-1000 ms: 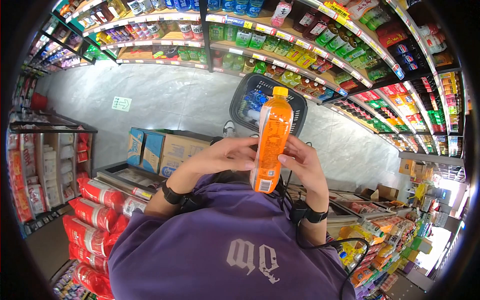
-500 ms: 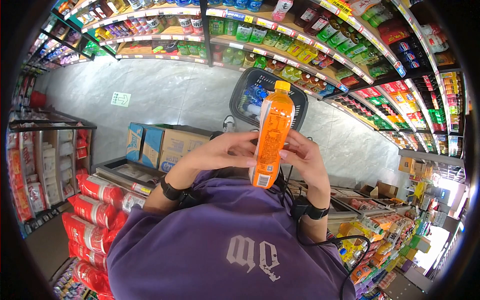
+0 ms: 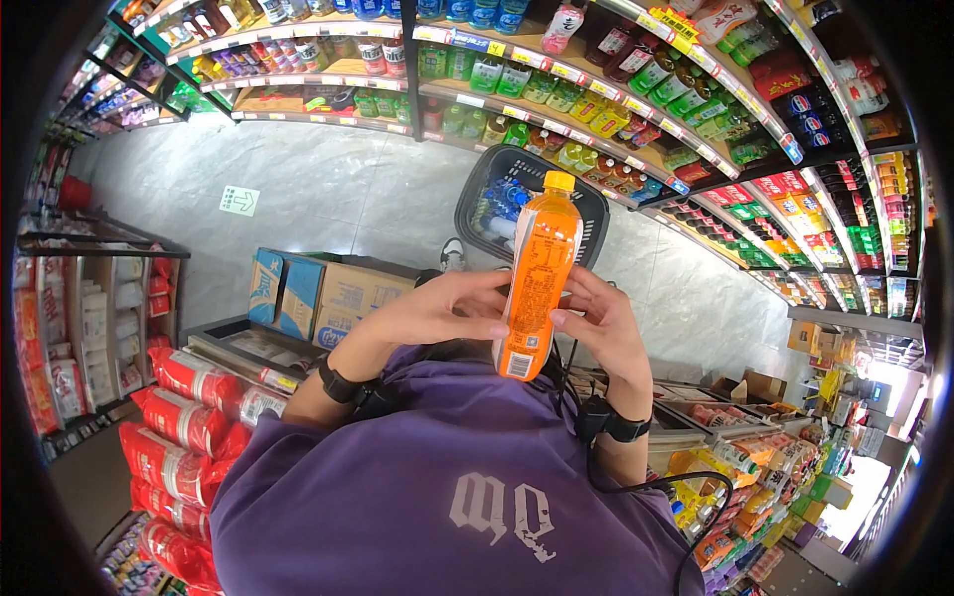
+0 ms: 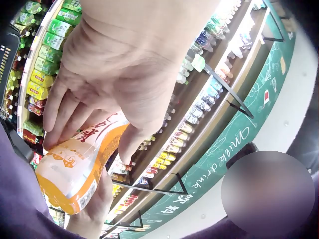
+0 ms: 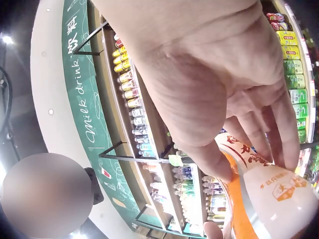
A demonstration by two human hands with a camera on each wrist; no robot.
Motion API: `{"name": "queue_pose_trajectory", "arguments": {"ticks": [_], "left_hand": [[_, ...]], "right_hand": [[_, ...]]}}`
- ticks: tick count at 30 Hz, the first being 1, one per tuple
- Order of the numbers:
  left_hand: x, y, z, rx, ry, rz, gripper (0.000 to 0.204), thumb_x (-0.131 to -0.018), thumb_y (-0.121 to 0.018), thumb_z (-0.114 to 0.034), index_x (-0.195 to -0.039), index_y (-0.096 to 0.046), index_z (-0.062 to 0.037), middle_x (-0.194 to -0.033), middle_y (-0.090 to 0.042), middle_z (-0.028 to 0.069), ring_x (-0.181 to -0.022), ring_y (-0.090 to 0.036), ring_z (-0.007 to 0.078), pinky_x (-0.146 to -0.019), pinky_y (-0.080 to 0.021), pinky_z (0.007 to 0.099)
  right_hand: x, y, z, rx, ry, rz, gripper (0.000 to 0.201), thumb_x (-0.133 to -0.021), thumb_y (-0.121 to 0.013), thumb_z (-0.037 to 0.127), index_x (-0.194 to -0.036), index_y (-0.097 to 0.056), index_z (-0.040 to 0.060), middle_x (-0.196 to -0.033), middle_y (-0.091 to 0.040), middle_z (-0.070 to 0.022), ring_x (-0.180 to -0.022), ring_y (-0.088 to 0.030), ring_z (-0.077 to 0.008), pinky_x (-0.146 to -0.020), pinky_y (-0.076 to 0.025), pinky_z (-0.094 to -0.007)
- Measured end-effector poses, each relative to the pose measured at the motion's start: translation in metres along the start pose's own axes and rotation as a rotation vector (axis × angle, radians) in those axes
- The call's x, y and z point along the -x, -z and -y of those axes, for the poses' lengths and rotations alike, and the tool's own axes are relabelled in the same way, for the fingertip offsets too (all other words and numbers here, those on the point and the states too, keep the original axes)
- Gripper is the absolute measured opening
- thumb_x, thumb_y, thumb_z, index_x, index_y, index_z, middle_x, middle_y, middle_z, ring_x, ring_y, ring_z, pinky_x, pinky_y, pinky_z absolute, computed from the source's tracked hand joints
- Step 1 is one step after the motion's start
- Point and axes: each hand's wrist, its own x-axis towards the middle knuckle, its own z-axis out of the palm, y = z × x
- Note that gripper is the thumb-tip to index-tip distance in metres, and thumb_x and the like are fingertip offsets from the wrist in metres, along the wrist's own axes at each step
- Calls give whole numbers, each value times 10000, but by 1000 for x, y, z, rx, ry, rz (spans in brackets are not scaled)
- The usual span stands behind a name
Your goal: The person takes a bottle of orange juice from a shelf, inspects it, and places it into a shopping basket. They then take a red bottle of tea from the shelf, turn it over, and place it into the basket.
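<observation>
An orange drink bottle (image 3: 538, 278) with a yellow cap stands upright in front of my chest, its printed text and barcode facing me. My left hand (image 3: 452, 306) grips its left side, thumb on the near face and fingers round the back. From the other side my right hand (image 3: 604, 323) holds it the same way. White label areas with red characters show on the bottle (image 4: 75, 159) in the left wrist view. In the right wrist view, the fingers of my right hand (image 5: 219, 84) wrap past the bottle (image 5: 274, 189).
A dark shopping basket (image 3: 482, 223) with several bottles in it stands on the floor beyond the bottle. Drink shelves (image 3: 556, 84) curve along the far side. Cardboard boxes (image 3: 348, 298) and stacked red bags (image 3: 184, 427) are at my left. A cable (image 3: 696, 479) hangs by my right arm.
The bottle stays in both hands with the same side facing me. The head view has shifted slightly up and back, with only small movement of the hands.
</observation>
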Motion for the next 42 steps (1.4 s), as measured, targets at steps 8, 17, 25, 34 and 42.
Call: {"name": "queue_pose_trajectory", "arguments": {"ticks": [8,17,25,34,42], "left_hand": [[0,0,-2,-38,16,13,737,-942,-740,-236,-1556,-380,-46,-1184,-720,125,-1047,-694,179,-912,-532,315],[0,-1,-5,-20,43,17,778,-920,-753,-194,-1566,-353,-26,-1197,-713,117,-1038,-688,172,-926,-525,319],[1,-1,-5,-43,27,25,760,-938,-740,-197,-1568,-349,-27,-1212,-711,132,-1069,-689,179,-929,-522,317],[2,0,-4,3,54,16,780,-914,-755,-136,-1567,-346,-12,-1230,-705,137,-1074,-687,181,-947,-524,327],[1,-4,-6,-104,30,17,770,-947,-735,-242,-1579,-335,-60,-1145,-732,144,-1022,-706,193,-912,-544,321]], "right_hand": [[2,-1,-2,-1,22,-11,603,-886,-721,-26,-1443,-490,-43,-1281,-666,-136,-1127,-643,-187,-967,-519,-349],[3,-3,-1,8,7,-26,603,-882,-714,-25,-1443,-494,-39,-1278,-664,-134,-1137,-642,-192,-979,-518,-352],[5,0,-1,5,-54,-24,601,-887,-689,-28,-1455,-492,-29,-1288,-662,-122,-1147,-635,-191,-976,-521,-353],[3,0,-4,10,-2,0,606,-880,-689,-36,-1454,-493,-29,-1311,-653,-134,-1135,-644,-194,-979,-521,-357],[1,-2,-4,33,25,1,549,-876,-694,-34,-1402,-535,-33,-1262,-669,-109,-1131,-642,-191,-963,-527,-351]]}}
